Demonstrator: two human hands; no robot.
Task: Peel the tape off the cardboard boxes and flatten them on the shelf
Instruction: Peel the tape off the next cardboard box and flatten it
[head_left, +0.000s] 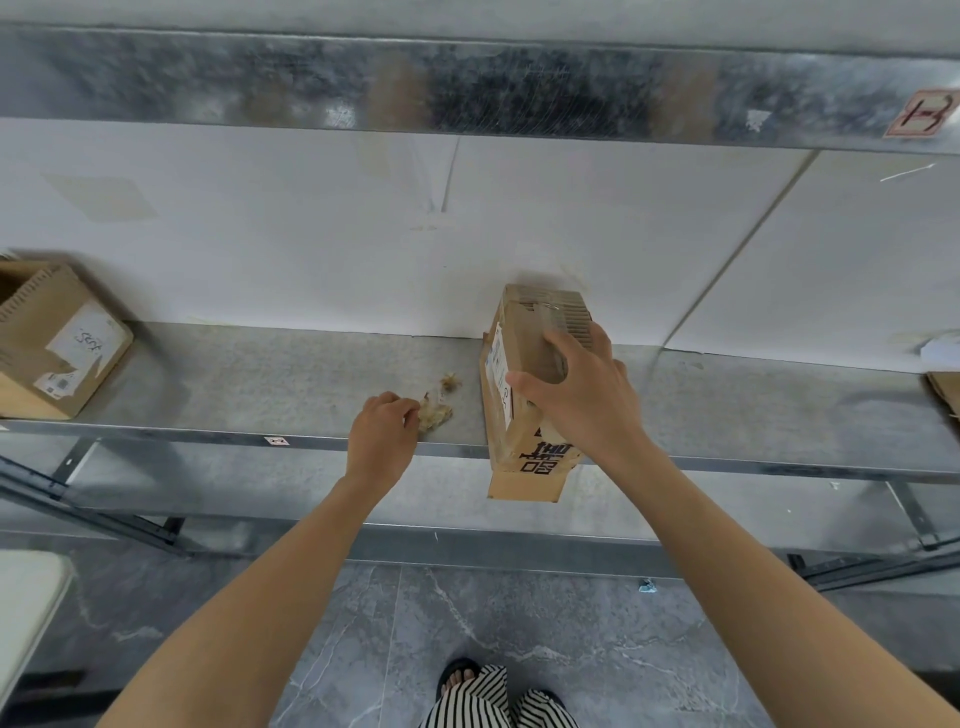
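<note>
At centre right of the frame, clamps a long brown cardboard box (535, 467) with the right hand (582, 395), grip curled over its upper face and thumb laid across the near side. Holds it tilted on the grey metal shelf (260, 379), printed near end hanging past the front edge. Looks not yet flattened: box-shaped, with a white label along the left face.

Just left of it, reaches the left hand (382, 434) to a crumpled wad of yellowish peeled tape (435, 413) on the shelf, grip curled and pinching the wad's left edge, as far as can be told. Leaves a smaller scrap of tape (451, 383) lying just behind.

At far left of the frame, well apart, shows a second brown cardboard box (57, 338), open at the top; at the right edge, a corner of flat cardboard (945, 395).

Could tip the overhanging box off the front edge through a slackened one-handed hold, with attention on the wad. Could end with the sticky wad clinging to the fingers instead of dropping clean. Could crush the box rather than fold it by pressing against leftover tape; cannot tell from here of any strips left on it.
</note>
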